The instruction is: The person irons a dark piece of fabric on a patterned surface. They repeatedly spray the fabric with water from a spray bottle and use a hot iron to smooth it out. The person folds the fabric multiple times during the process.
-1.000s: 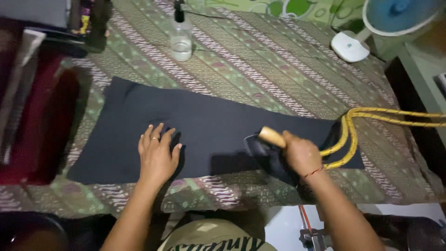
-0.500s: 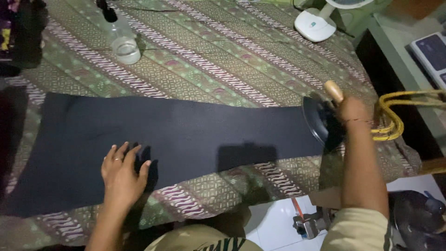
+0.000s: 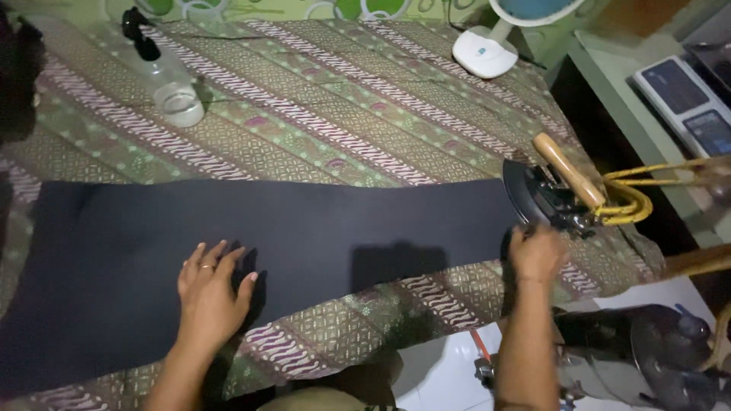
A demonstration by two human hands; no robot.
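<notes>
While a long strip of black cloth [image 3: 304, 243] is being kept spread across the patterned batik cover [image 3: 343, 114] of the work surface, it is being pressed down by the left hand [image 3: 209, 293], whose fingers are being held flat and spread apart, grasping nothing, on the near edge of the strip. The right end of the cloth is being pinched by the right hand [image 3: 535, 253], with the fingers curled around the edge; how tightly it is being gripped cannot be told. Just beyond that hand, a dark iron [image 3: 544, 194] with a wooden handle is being rested upright on its heel at the right edge of the cover, touched by neither hand, and a yellow cord [image 3: 636, 198] is being looped away from it to the right. A clear plastic bottle [image 3: 171, 84] with a black spray top is being left lying at the far left of the cover, well apart from the cloth. A white fan base [image 3: 485, 52] is being seen at the far edge, and a digital scale [image 3: 685, 103] is being kept on a shelf to the right.
</notes>
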